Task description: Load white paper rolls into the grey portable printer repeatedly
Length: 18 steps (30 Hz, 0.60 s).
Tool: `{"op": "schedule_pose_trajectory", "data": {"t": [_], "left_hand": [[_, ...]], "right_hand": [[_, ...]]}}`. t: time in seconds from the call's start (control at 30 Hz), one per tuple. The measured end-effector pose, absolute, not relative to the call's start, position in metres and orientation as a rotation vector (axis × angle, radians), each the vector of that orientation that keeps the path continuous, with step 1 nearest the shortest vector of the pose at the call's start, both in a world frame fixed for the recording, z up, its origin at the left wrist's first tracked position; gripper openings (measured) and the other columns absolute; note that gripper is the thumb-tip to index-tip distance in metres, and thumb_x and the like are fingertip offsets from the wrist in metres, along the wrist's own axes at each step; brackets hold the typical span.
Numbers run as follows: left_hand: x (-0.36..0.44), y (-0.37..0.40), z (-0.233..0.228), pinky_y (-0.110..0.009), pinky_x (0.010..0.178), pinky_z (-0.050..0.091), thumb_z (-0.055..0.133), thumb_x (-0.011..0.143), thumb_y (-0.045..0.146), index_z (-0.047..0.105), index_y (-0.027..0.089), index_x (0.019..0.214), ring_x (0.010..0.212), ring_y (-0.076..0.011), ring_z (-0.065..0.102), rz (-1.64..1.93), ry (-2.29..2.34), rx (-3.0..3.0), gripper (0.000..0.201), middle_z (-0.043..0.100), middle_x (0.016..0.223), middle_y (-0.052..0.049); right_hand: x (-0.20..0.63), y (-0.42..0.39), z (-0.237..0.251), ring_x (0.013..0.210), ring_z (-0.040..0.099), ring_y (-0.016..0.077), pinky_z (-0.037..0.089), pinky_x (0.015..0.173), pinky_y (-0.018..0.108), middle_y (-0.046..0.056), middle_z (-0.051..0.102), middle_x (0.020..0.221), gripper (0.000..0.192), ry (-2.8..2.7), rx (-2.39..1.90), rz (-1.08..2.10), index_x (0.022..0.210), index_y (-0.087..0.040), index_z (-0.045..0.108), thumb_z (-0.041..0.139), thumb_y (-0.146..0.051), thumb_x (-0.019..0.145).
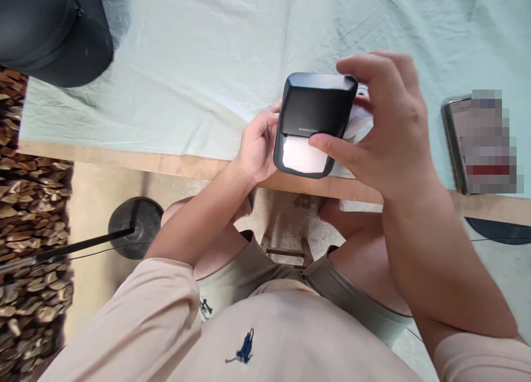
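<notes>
A black, rounded box that looks like a small label printer (317,108) is held up over the table's near edge. Pale lettering runs across its front, and a white panel or paper (301,154) shows in the lower part. My left hand (259,144) is wrapped round its left side, with the fingers partly hidden behind it. From the right, my right hand (394,116) rests its thumb on the white part, while the index finger curves near the top right corner. Behind the printer, by my right fingers, a white, roll-like thing (357,119) is partly hidden.
A pale green cloth (199,56) covers the table, whose wooden edge (124,156) runs in front of me. A phone (456,144), partly blurred out, lies at right. A large black object (53,33) stands at upper left. Stacked firewood (35,205) and a round black base (135,221) are at left.
</notes>
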<state>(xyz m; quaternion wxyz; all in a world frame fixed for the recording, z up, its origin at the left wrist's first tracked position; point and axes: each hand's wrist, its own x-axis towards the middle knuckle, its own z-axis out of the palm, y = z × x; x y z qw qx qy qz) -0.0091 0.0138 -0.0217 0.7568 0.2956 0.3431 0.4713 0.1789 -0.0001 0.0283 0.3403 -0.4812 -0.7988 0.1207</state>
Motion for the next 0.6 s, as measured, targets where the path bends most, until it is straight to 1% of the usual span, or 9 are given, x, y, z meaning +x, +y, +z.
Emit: {"op": "schedule_pose_trajectory", "data": {"t": [0.07,0.1,0.17,0.2,0.27,0.33,0.47,0.53,0.6], "left_hand": [[-0.007,0.012,-0.018,-0.047,0.113,0.048,0.044,0.089,0.039,0.057,0.022,0.083,0.142,-0.0306,0.045,1.016,0.731,0.617,0.022,0.071,0.095,-0.006],[-0.005,0.010,-0.016,-0.047,0.111,0.049,0.042,0.092,0.044,0.058,0.021,0.087,0.141,-0.0308,0.047,1.007,0.698,0.620,0.029,0.071,0.099,-0.006],[-0.003,0.007,-0.013,-0.044,0.106,0.053,0.046,0.093,0.049,0.061,0.021,0.095,0.138,-0.0300,0.052,0.983,0.634,0.663,0.032,0.070,0.105,-0.005],[-0.002,0.005,-0.013,-0.042,0.104,0.054,0.051,0.092,0.048,0.062,0.021,0.098,0.136,-0.0294,0.054,0.969,0.619,0.695,0.029,0.070,0.107,-0.005],[-0.001,0.003,-0.013,-0.037,0.100,0.056,0.059,0.091,0.045,0.062,0.021,0.102,0.133,-0.0288,0.057,0.951,0.622,0.740,0.026,0.070,0.110,-0.004],[0.000,0.002,-0.013,-0.035,0.097,0.058,0.060,0.091,0.047,0.063,0.021,0.103,0.134,-0.0291,0.057,0.956,0.641,0.739,0.029,0.069,0.112,-0.005],[0.001,0.002,-0.013,-0.034,0.095,0.058,0.061,0.091,0.048,0.065,0.021,0.106,0.130,-0.0285,0.060,0.966,0.653,0.698,0.032,0.069,0.109,-0.005],[-0.001,0.003,-0.013,-0.032,0.091,0.059,0.061,0.092,0.045,0.064,0.021,0.108,0.123,-0.0262,0.065,0.937,0.645,0.722,0.029,0.069,0.106,-0.004],[-0.002,0.003,-0.013,-0.028,0.084,0.060,0.062,0.092,0.041,0.064,0.022,0.111,0.111,-0.0219,0.069,0.888,0.643,0.785,0.027,0.068,0.104,-0.003]], "right_hand": [[0.175,0.000,0.032,0.085,0.062,0.0158,0.052,0.070,0.032,0.004,0.058,0.095,0.064,-1.988,-1.275,0.154,0.118,-0.018,0.058,0.072,-0.062,0.074],[0.172,-0.001,0.034,0.069,0.057,0.0106,0.046,0.061,0.029,0.000,0.054,0.081,0.056,-1.912,-1.282,0.136,0.111,-0.017,0.059,0.068,-0.062,0.078],[0.166,-0.001,0.036,0.053,0.046,0.0027,0.036,0.052,0.025,-0.003,0.050,0.076,0.035,-1.740,-1.245,0.216,0.101,-0.017,0.057,0.059,-0.050,0.089],[0.164,-0.001,0.036,0.054,0.047,0.0012,0.036,0.051,0.024,-0.002,0.051,0.082,0.027,-1.664,-1.191,0.277,0.101,-0.017,0.056,0.056,-0.042,0.093],[0.162,0.000,0.034,0.069,0.059,0.0030,0.042,0.054,0.021,0.000,0.050,0.095,0.017,-1.567,-1.076,0.358,0.101,-0.018,0.051,0.055,-0.033,0.093],[0.162,0.000,0.032,0.082,0.064,0.0075,0.047,0.060,0.021,-0.001,0.052,0.090,0.015,-1.596,-1.067,0.328,0.097,-0.019,0.048,0.058,-0.027,0.089],[0.168,-0.002,0.029,0.082,0.061,0.0156,0.049,0.072,0.031,-0.001,0.063,0.077,0.004,-1.974,-1.396,0.084,0.084,-0.019,0.057,0.059,-0.022,0.081],[0.171,-0.004,0.029,0.091,0.060,0.0229,0.050,0.079,0.039,0.003,0.064,0.079,0.012,-2.109,-1.549,0.068,0.090,-0.022,0.063,0.061,-0.025,0.078],[0.174,-0.005,0.029,0.097,0.059,0.0281,0.050,0.084,0.046,0.006,0.060,0.079,0.022,-2.194,-1.633,0.144,0.097,-0.023,0.064,0.063,-0.029,0.076]]}}
